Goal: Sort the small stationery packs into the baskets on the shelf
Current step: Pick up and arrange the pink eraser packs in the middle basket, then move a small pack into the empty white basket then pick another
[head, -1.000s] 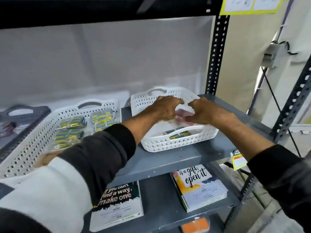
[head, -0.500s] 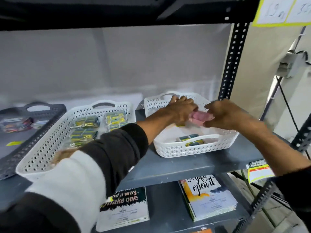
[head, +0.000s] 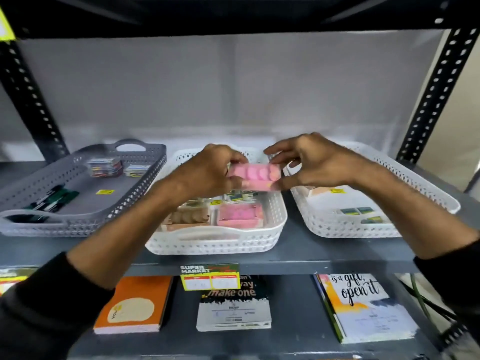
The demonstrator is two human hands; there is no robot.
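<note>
Both hands hold one pink stationery pack point(head: 255, 176) in the air above the middle white basket point(head: 215, 244). My left hand point(head: 207, 172) grips its left end, my right hand point(head: 309, 162) pinches its right end. Inside that middle basket lie another pink pack point(head: 240, 215), a tan pack point(head: 188, 218) and small yellow-green packs. The right white basket point(head: 345, 229) holds a few small blue-green packs point(head: 358, 211). A grey basket point(head: 78, 216) on the left holds small clear packs point(head: 105, 166) and dark pens.
The baskets stand side by side on a grey metal shelf point(head: 298, 252) between black perforated uprights. A yellow price tag point(head: 210, 276) hangs from the shelf edge. Notebooks lie on the lower shelf, an orange one point(head: 135, 305) at left.
The pink pack has been lifted out of the right basket and carried left over the middle basket. My view has swung left, bringing the grey basket into full sight.
</note>
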